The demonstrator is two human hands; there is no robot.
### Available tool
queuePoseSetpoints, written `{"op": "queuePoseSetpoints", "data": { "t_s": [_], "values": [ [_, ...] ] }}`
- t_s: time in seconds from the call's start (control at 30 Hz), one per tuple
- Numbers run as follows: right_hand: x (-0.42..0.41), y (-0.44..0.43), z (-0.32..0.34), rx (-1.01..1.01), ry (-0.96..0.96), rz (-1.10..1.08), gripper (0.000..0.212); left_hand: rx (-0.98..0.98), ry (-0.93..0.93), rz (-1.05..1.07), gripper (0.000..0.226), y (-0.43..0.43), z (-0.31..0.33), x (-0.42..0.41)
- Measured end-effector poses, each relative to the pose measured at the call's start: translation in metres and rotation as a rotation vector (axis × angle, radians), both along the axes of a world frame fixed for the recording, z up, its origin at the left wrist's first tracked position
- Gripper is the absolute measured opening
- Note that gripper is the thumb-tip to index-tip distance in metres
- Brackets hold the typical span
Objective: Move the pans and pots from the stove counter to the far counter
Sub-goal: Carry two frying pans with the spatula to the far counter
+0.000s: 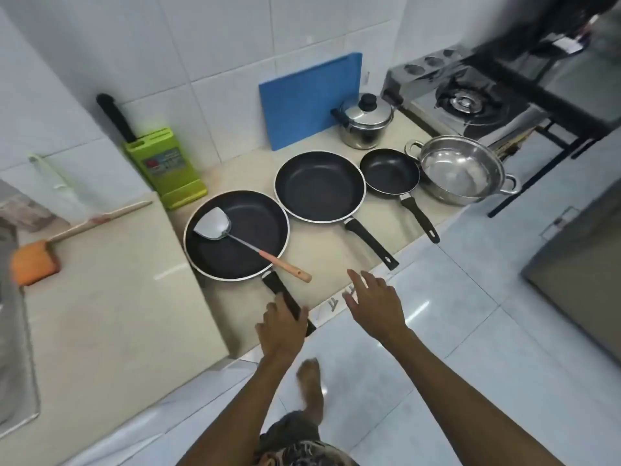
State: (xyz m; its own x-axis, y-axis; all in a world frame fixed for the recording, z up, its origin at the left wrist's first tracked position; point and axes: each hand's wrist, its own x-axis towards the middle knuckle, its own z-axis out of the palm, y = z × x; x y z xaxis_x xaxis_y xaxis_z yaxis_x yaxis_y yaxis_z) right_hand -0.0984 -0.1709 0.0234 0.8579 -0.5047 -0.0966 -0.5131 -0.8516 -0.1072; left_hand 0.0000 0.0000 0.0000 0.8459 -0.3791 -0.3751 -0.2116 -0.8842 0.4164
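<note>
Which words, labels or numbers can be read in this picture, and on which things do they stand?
None can be read.
Label on the green knife block: red and grey print, too blurred to read.
The pans, the pots, the blue cutting board and the stove show no text.

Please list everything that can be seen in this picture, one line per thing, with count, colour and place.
non-stick frying pans: 3, black, in a row on the counter
metal spatula with wooden handle: 1, silver and tan, lying in the left pan
steel pot with lid: 1, silver, before the board
open steel pot: 1, silver, right end of the counter
cutting board: 1, blue, leaning on the wall
knife block: 1, green, by the wall
gas stove: 1, steel, far right
orange brush: 1, left counter
left hand: on the left pan's handle
right hand: open, above the counter edge
</note>
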Motion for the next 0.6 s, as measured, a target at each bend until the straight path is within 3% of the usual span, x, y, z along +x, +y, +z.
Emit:
{"op": "queuePoseSetpoints", "data": {
  "t_s": [0.1, 0.2, 0.37, 0.47, 0.6],
  "values": [
    [0.02, -0.047, -0.002, 0.021, -0.053, 0.003, 0.052, -0.154, 0.169, 0.247, 0.059, -0.019, -0.011, 0.01],
    [0.041, -0.092, 0.0, 0.038, 0.019, 0.0, 0.051, -0.257, 0.258, 0.417, 0.055, -0.035, -0.016, 0.018],
    [0.064, -0.141, -0.021, 0.139, 0.066, -0.015, 0.049, -0.323, 0.426, 0.71, 0.041, -0.049, -0.033, 0.029],
    [0.078, -0.161, -0.043, 0.426, 0.031, -0.109, 0.043, -0.447, 0.549, 0.902, 0.046, -0.059, -0.04, 0.03],
    [0.1, -0.186, -0.063, 0.995, 0.011, -0.339, 0.037, -0.503, 0.446, 1.134, 0.059, -0.074, -0.042, 0.026]
  ]
}}
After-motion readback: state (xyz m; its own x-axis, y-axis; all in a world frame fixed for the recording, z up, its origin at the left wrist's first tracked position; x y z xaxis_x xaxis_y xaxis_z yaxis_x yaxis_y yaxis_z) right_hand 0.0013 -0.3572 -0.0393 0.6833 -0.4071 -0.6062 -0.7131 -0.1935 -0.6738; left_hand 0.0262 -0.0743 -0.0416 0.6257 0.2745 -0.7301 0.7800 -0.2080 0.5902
